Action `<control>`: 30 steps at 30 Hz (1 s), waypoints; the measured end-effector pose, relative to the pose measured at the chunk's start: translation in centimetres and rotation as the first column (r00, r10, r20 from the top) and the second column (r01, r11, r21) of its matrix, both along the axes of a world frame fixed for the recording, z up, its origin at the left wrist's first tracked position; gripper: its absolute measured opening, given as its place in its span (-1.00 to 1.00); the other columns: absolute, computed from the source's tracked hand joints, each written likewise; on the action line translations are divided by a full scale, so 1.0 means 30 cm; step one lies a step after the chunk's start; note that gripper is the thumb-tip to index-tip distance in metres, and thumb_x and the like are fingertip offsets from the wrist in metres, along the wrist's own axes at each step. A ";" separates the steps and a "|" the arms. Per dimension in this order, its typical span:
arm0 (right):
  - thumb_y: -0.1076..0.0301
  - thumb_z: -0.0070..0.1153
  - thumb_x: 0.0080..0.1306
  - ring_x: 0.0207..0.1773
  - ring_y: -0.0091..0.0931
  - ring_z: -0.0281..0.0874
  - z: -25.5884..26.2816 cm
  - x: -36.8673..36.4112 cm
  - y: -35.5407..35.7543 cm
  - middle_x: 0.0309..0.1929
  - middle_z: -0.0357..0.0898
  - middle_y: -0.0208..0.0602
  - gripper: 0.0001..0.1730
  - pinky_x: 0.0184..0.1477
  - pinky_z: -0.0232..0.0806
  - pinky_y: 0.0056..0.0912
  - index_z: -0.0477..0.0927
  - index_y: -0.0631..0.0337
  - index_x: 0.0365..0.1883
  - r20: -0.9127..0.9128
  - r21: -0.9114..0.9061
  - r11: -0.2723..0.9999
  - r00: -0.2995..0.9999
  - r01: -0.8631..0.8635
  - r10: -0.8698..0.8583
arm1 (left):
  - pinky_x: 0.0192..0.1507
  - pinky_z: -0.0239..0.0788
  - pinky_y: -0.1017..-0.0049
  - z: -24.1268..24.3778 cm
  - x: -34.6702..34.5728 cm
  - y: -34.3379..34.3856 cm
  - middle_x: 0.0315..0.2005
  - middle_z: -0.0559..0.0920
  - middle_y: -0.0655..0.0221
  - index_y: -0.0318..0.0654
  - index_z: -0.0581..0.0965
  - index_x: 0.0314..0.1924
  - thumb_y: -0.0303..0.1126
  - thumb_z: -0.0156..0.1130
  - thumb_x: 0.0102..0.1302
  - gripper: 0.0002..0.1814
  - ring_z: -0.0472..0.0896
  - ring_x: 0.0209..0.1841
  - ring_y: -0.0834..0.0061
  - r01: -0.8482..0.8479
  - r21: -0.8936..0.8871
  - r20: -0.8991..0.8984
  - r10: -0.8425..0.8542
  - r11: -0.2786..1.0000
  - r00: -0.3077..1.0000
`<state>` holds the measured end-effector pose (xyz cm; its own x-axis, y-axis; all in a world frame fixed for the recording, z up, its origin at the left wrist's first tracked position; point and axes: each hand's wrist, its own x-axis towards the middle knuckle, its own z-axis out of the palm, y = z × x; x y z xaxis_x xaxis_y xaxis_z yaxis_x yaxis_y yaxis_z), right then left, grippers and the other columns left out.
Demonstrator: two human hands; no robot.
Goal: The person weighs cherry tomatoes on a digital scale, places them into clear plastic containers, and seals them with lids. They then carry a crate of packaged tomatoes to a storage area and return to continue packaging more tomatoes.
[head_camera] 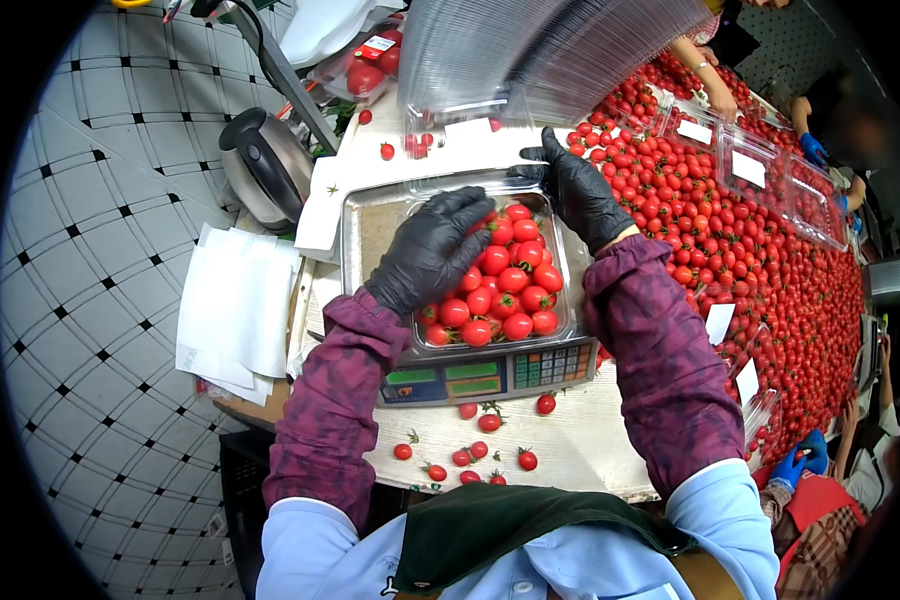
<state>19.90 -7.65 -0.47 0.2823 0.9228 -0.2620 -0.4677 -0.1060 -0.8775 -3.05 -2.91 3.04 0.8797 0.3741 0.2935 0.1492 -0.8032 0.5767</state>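
A clear plastic clamshell box filled with cherry tomatoes rests on the metal pan of a digital weighing scale. My left hand, in a black glove, lies over the tomatoes at the box's left side, fingers bent; what is under its fingertips is hidden. My right hand, also black-gloved, is at the box's upper right corner by the raised lid, thumb and fingers apart; whether it grips the lid's edge I cannot tell. Loose tomatoes lie in front of the scale.
A stack of clear plastic boxes stands behind the scale. Tomatoes heap the table at right, with filled boxes among them. Paper sheets and an electric kettle are at left. Co-workers' hands work across the table.
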 end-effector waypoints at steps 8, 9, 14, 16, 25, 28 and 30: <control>-0.43 -0.42 0.25 0.20 -0.42 0.30 0.225 -0.004 -0.109 0.09 0.44 -0.13 -0.17 0.16 0.14 -0.28 0.49 0.12 0.01 0.112 0.096 0.989 0.989 -0.109 0.099 | 0.11 0.28 0.43 0.020 -0.106 0.008 -0.02 0.54 0.24 -0.32 0.43 0.08 -0.43 -0.01 0.32 -0.66 0.48 0.05 0.40 -0.063 -0.450 0.303 0.219 0.891 0.927; -0.43 -0.43 0.26 0.26 -0.40 0.25 0.235 -0.005 -0.139 0.13 0.41 -0.11 -0.17 0.21 0.10 -0.23 0.50 0.13 -0.02 0.125 0.075 0.990 0.986 -0.117 0.107 | 0.07 0.31 0.44 0.019 -0.177 0.009 -0.08 0.56 0.26 -0.33 0.45 0.02 -0.43 -0.02 0.32 -0.70 0.51 -0.01 0.41 -0.094 -0.549 0.297 0.299 0.830 0.907; 0.06 0.27 0.09 0.28 -0.29 0.16 0.201 -0.163 -0.332 0.20 0.23 -0.03 -0.38 0.23 0.08 -0.28 0.41 0.24 0.02 0.838 0.049 0.990 0.545 -0.136 0.033 | -0.34 0.40 0.58 0.014 -0.303 -0.108 -0.34 0.54 0.41 -0.22 0.48 -0.07 -0.18 -0.03 0.34 -0.69 0.55 -0.35 0.59 -0.374 -0.858 -0.039 0.682 0.352 0.730; 0.05 0.32 0.03 0.17 -0.29 0.25 0.160 -0.205 -0.399 0.13 0.25 0.02 -0.11 0.15 0.20 -0.27 0.19 0.28 0.22 0.852 0.009 0.999 0.524 -0.046 0.017 | -0.46 0.39 0.66 -0.002 -0.294 -0.149 -0.31 0.48 0.48 -0.13 0.45 -0.03 -0.08 -0.06 0.37 -0.65 0.52 -0.39 0.68 -0.316 -0.861 -0.073 0.518 0.398 0.852; 0.19 0.27 0.14 -0.55 -0.69 0.35 0.117 -0.310 -0.515 -0.42 0.44 -0.43 -0.46 -0.59 0.25 -0.63 0.40 0.33 -0.03 0.280 -0.138 0.979 0.954 0.152 -0.109 | -0.56 0.37 0.63 0.001 -0.243 -0.280 -0.44 0.51 0.50 -0.21 0.42 -0.14 -0.24 0.28 0.19 -0.67 0.47 -0.55 0.69 -0.290 -0.938 -0.161 0.502 0.189 0.849; 0.23 0.27 0.14 -0.60 -0.69 0.32 0.099 -0.303 -0.511 -0.45 0.44 -0.44 -0.52 -0.63 0.22 -0.63 0.42 0.33 -0.08 0.338 -0.115 0.981 0.934 0.158 -0.111 | -0.57 0.37 0.64 0.009 -0.219 -0.281 -0.47 0.51 0.50 -0.27 0.44 -0.19 -0.31 0.25 0.22 -0.75 0.47 -0.57 0.70 -0.265 -0.949 -0.136 0.538 0.170 0.832; 0.24 0.26 0.15 -0.57 -0.70 0.34 0.117 -0.312 -0.501 -0.40 0.45 -0.44 -0.54 -0.60 0.23 -0.64 0.43 0.32 -0.08 0.377 -0.135 0.980 0.922 0.146 -0.086 | -0.58 0.36 0.64 0.006 -0.220 -0.268 -0.50 0.49 0.52 -0.27 0.45 -0.20 -0.30 0.26 0.21 -0.75 0.46 -0.57 0.71 -0.263 -0.937 -0.111 0.521 0.228 0.846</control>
<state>10.54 -22.67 3.04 0.4891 0.8330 -0.2587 -0.1331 -0.2219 -0.9660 -9.66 -10.95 3.22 0.5099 0.7853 -0.3511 0.0707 0.3685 0.9269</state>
